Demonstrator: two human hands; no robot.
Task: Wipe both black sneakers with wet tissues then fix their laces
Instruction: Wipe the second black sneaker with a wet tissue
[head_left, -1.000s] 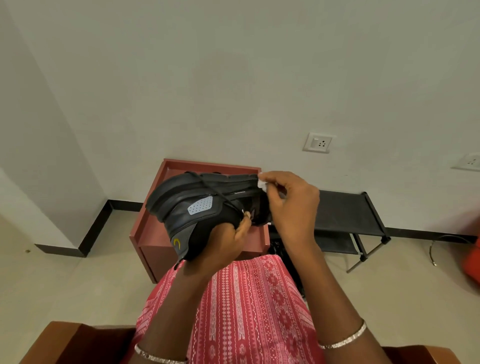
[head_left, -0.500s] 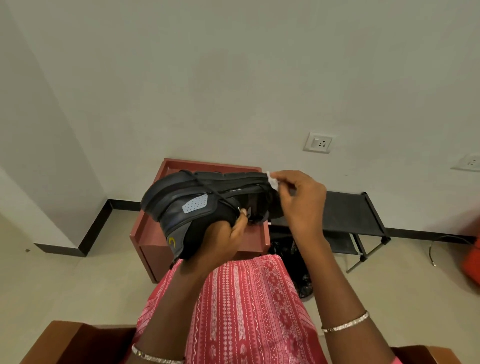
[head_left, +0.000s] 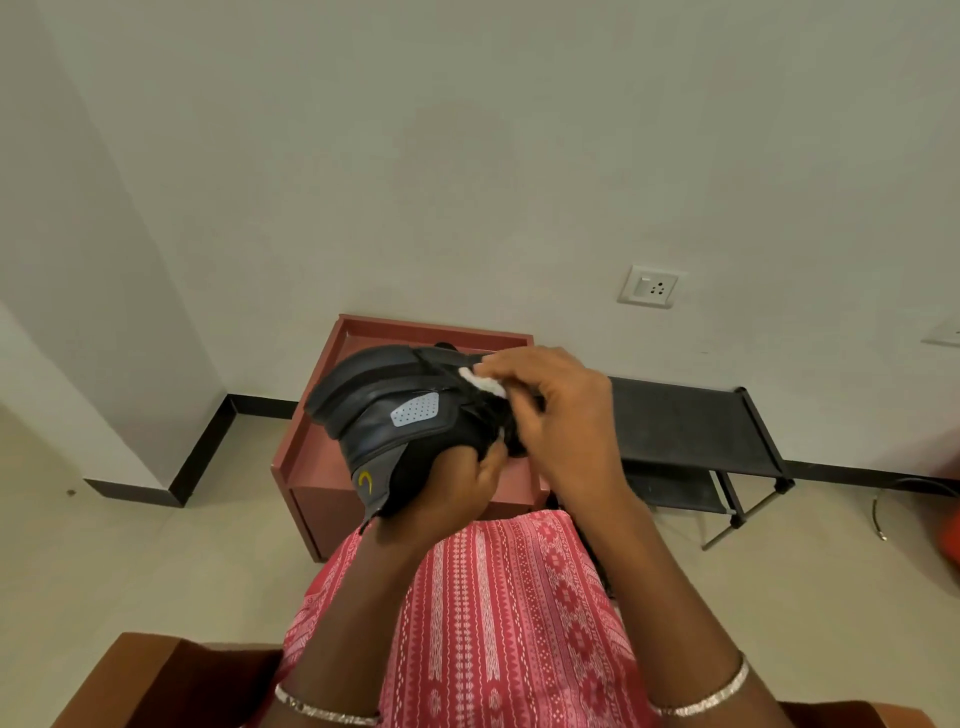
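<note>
Pink patterned cloth (head_left: 498, 623) covers the lap at the bottom of the view, with brown chair arms (head_left: 156, 675) to either side and a bangle on each wrist. Above the lap both hands meet on one black sneaker (head_left: 395, 415), which is lifted off the floor and turned on its side, likely so its side and upper face the wiping hand. The left hand (head_left: 447, 493) grips the sneaker from below near its opening, fingers curled round it, propping it steady. The right hand (head_left: 561, 415) comes over the top and pinches a small white tissue (head_left: 483, 382) against the shoe's upper by the laces; judging by that, wiping is the step in hand and lace fixing is not yet begun. The second sneaker cannot be made out. Behind the shoe stands a reddish cabinet (head_left: 311, 467), with a low black rack (head_left: 685, 426) to its right against the wall, and a socket (head_left: 652, 287) above the rack.
</note>
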